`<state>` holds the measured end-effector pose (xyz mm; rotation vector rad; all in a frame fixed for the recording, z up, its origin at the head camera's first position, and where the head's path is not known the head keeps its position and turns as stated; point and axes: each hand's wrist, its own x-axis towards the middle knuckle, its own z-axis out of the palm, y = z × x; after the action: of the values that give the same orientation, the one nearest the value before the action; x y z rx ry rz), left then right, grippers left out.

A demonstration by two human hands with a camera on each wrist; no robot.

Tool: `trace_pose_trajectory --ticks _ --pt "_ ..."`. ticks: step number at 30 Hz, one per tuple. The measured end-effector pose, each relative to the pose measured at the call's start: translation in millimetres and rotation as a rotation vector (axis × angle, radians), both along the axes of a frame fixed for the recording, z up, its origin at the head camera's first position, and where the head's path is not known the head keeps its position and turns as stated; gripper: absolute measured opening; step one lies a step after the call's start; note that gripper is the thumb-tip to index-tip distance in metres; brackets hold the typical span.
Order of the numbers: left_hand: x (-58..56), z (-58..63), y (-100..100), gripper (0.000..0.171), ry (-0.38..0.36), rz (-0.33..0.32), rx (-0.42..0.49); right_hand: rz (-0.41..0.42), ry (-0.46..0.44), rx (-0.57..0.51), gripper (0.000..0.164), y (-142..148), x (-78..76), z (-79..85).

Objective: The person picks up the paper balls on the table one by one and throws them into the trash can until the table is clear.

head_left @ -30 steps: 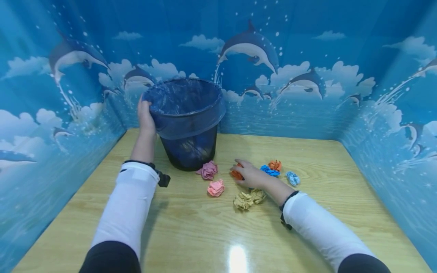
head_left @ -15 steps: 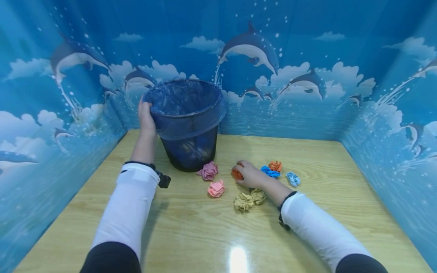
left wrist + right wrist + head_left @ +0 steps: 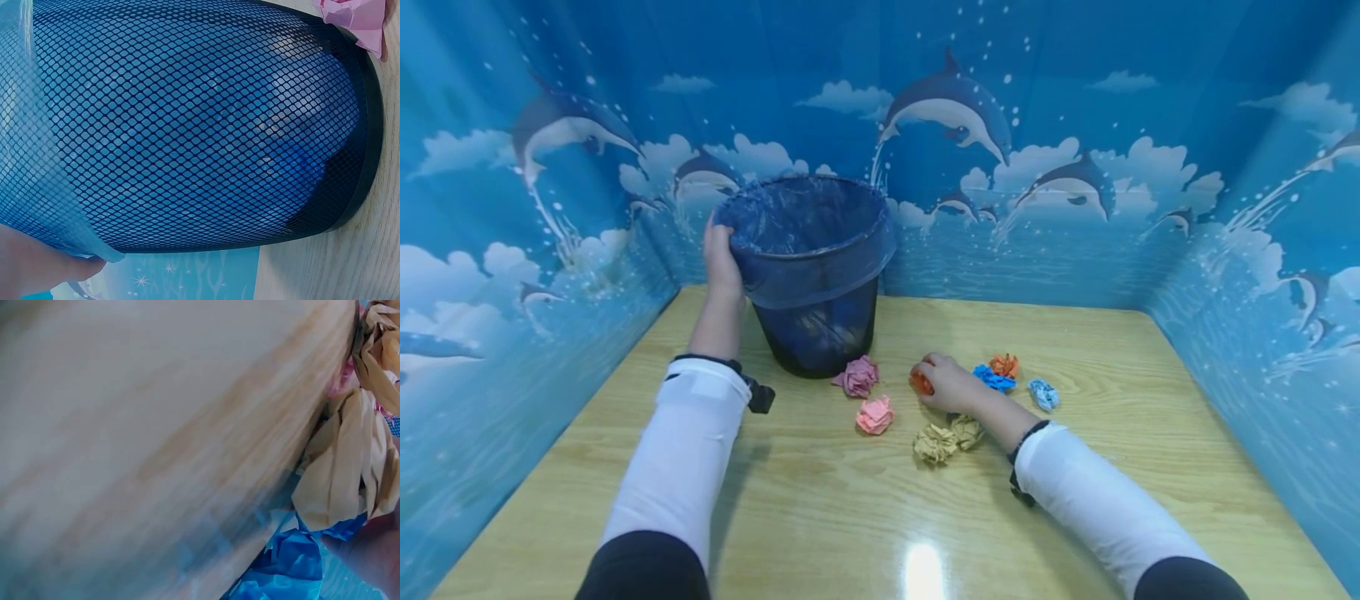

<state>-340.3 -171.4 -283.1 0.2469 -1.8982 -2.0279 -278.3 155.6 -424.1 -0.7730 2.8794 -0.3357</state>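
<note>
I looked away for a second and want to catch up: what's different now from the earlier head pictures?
The right hand has curled in more closely round the left-hand orange paper ball, its fingers drawn inward. Unchanged: the left hand on the lined bin at its rim, and the other paper balls on the table.

You've got white sleeves [image 3: 673, 458] against a yellow wood-grained table [image 3: 820, 508], black diamond mesh [image 3: 187, 137] on the wastebasket [image 3: 823, 337], translucent blue on its liner [image 3: 820, 279], pink, orange, tan and blue paper balls [image 3: 876, 415], and dolphins [image 3: 951, 92] and white clouds [image 3: 846, 96] patterning that blue backdrop [image 3: 820, 42]!
</note>
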Motion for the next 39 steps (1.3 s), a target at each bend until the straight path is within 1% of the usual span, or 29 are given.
trace_pose_trajectory --ticks 6,18,28,35,39 --pt "0.7 -0.3 0.7 0.063 0.004 -0.008 0.002 -0.008 -0.007 0.018 0.043 -0.6 -0.3 0.0" --pt "-1.4 0.6 0.6 0.063 0.002 0.001 0.006 -0.026 -0.035 0.029 0.046 -0.8 -0.9 1.9" --pt "-0.1 -0.4 -0.1 0.063 -0.009 0.0 -0.004 -0.016 -0.012 0.008 0.046 1.3 -4.0 -0.2" --pt "-0.3 0.2 -0.3 0.063 -0.002 0.003 -0.003 -0.016 -0.013 -0.026 0.041 2.6 -5.2 7.1" --pt "-0.6 1.0 -0.2 0.063 0.001 0.004 0.009 -0.015 0.007 -0.04 0.04 4.6 -6.7 10.6"
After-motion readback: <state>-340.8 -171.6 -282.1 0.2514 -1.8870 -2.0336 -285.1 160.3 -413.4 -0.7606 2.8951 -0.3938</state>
